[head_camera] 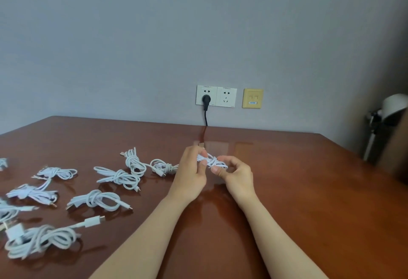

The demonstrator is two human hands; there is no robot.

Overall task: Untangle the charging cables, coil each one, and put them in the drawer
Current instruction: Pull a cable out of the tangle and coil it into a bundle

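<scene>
Nothing legible: small print atop white wall sockets (216,95) and blue sticker (252,102) on yellow wall plate (247,98) too blurred.

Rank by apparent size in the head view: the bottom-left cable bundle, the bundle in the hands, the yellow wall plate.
Largest: bottom-left cable bundle, though nearness to the camera inflates it.
The held bundle and yellow wall plate look alike; the bundle is partly covered.

Before the wall socket (226,97), over the table (309,190): one held cable (213,161). Left of the socket, nearer: coiled cables (119,177). Far right: lamp (393,106).
</scene>
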